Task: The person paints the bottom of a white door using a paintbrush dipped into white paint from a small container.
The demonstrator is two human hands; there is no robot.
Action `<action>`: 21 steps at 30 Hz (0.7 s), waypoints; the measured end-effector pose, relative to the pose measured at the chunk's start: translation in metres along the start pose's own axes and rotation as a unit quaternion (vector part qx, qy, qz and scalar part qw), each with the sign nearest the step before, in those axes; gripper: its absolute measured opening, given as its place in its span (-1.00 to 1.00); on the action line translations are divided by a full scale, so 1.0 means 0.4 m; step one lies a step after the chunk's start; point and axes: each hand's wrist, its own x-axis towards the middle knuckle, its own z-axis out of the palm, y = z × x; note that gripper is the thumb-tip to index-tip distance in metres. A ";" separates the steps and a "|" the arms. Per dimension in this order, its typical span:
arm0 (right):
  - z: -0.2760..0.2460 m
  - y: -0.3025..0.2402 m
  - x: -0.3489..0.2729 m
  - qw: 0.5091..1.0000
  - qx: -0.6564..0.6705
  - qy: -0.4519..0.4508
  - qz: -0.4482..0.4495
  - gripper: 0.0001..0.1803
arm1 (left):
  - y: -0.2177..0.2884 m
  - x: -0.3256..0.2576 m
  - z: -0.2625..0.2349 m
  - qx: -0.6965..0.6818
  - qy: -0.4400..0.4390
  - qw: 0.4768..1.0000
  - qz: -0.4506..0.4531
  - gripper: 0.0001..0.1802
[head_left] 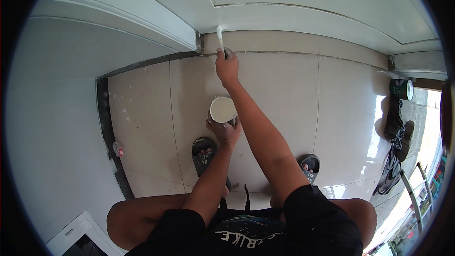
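My right hand (227,68) reaches far forward, its fingers closed round a paintbrush (220,39). White paint coats the brush's tip, which touches the bottom part of a pale panelled door (284,19). Closer to me, my left hand (224,132) wraps the near side of a round tub of off-white paint (222,109). The tub is upright, its open top facing me; my right forearm passes just beside its rim. White paint specks mark my left hand.
A pale wall (61,99) with dark skirting (104,114) runs along the left, with a crumpled drink can (118,150) beside it. At right are a green tin (401,89), a black plastic bag (394,123), loose footwear (406,140) and a metal ladder (414,199). My sandalled feet stand on the tiled floor (265,128).
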 end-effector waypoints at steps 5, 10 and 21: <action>-0.010 -0.001 0.004 0.996 -0.050 -0.056 -0.046 -0.68 | 0.012 0.016 -0.006 0.006 -0.045 0.999 0.013 0.00; -0.096 0.036 0.039 0.994 0.064 0.068 0.052 -0.65 | 0.027 0.009 -0.006 -0.019 0.003 1.000 -0.019 0.07; -0.035 -0.026 0.015 0.998 0.029 -0.021 0.055 -0.65 | 0.025 0.019 -0.019 -0.013 -0.039 0.999 -0.009 0.03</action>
